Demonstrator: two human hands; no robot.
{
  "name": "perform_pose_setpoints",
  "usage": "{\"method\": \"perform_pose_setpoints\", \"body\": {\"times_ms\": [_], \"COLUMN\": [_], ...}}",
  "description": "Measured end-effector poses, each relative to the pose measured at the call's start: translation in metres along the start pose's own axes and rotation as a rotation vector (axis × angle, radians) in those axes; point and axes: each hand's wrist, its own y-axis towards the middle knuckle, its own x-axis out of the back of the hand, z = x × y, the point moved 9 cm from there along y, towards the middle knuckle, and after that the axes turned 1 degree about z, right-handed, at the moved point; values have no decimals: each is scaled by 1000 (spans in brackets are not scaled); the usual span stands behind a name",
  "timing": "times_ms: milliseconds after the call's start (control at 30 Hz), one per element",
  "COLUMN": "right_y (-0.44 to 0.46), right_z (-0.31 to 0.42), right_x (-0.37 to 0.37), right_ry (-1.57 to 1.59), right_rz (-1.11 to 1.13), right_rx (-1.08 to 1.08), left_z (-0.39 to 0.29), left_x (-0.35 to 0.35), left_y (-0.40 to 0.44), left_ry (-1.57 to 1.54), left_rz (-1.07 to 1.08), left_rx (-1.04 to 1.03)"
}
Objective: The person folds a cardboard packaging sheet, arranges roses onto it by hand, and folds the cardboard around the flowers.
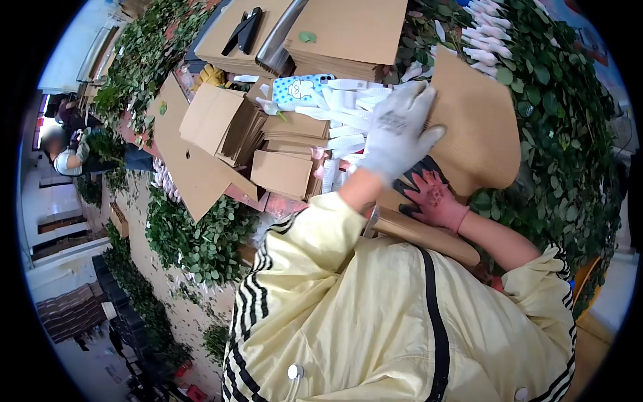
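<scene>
My left hand (403, 127), in a white glove with grey print, lies with fingers stretched and thumb apart at the left edge of a curved brown corrugated cardboard sheet (472, 117). My right hand (432, 195), in a pink glove with dark fingertips, rests below it with fingers spread on the near part of the cardboard. The sheet bends up in a curve on the right. A rounded cardboard edge (429, 236) is close to my jacket. White paper strips (348, 120) lie left of my left hand, beside a blue phone with a cartoon case (301, 89).
Stacks of cut cardboard (214, 124) stand left, with a larger cardboard stack (348, 33) behind. A black stapler (245, 30) sits on cardboard. Leafy stems (556, 100) and wrapped pale flower heads (489, 40) fill the right. Another person (70, 151) stands far left.
</scene>
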Motion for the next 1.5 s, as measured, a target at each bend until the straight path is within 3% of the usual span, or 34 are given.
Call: {"method": "perform_pose_setpoints", "body": {"times_ms": [33, 100, 167, 200, 267, 433, 467, 533, 600, 633, 667, 733, 800, 867, 933, 1000, 1033, 1067, 1133, 1167, 1300, 1333, 1400, 1433, 1467, 1500], "right_y": [-1, -2, -1, 0, -1, -1, -2, -1, 3, -1, -5, -4, 1, 6, -1, -1, -5, -10, -24, -23, -23, -16, 2, -8, -4, -1], "right_z": [1, 8, 3, 4, 4, 8, 10, 5, 6, 6, 1, 3, -4, -8, -9, -13, -12, -13, -18, -24, -37, -42, -58, -52, -49, -55], "right_x": [6, 24, 16, 14, 11, 22, 27, 16, 13, 19, 18, 11, -4, -25, -15, -9, 1, 6, 36, 28, 45, 32, -9, 8, -1, -7], "right_ry": [9, 67, 60, 29, 21, -17, -19, 21, 13, 2, -1, 25, 4, -70, -62, 81, 119, 128, 475, 496, 852, 854, 1221, 1208, 1207, 1208], "right_rz": [-1, -17, -26, -31, 56, -175, -173, 82, -60, -194, -190, -61, -3, -173, -191, -203, -59, -66, -378, -426, -275, -273, -273, -194, -194, -335], "right_rx": [-9, 21, 7, 20, -8, 63, 61, -30, 16, 55, 26, 36, 10, 82, 71, 42, -19, -26, 58, 75, 95, 96, 87, -59, -59, -49], "left_z": [-10, 4, 37, 69, 106, 125, 123, 115, 90, 69, 49, -4, -22, -22, -3, 4, 13, 23, 29, 31, 31, 28, 26, 15, 5, -14], "left_x": [18, 42, 62, 62, 69, 71, 72, 77, 89, 99, 106, 113, 83, 59, 35, 0, -4, -6, -2, -7, -28, -28, -41, -46, -48, -45], "left_y": [-10, -37, -71, -94, -132, -140, -138, -127, -111, -95, -81, -61, -65, -62, -67, -61, -59, -59, -57, -60, -68, -65, -72, -70, -67, -65], "left_ry": [17, 52, 313, 444, 669, 741, 737, 734, 709, 628, 534, -81, -1268, -1034, -1000, -919, -932, -968, -993, -989, -687, -607, -593, -416, -238, -324], "left_rz": [-38, 158, 411, 651, 785, 818, 817, 788, 721, 631, 546, 379, 274, 245, 200, 458, 434, 420, 372, 379, 445, 419, 469, 560, 647, 749], "left_rx": [-125, -216, -73, 153, 210, 161, 161, 126, 50, 78, 103, 23, 356, 253, 221, 411, 430, 550, 587, 586, 558, 532, 576, 480, 380, 240]}}
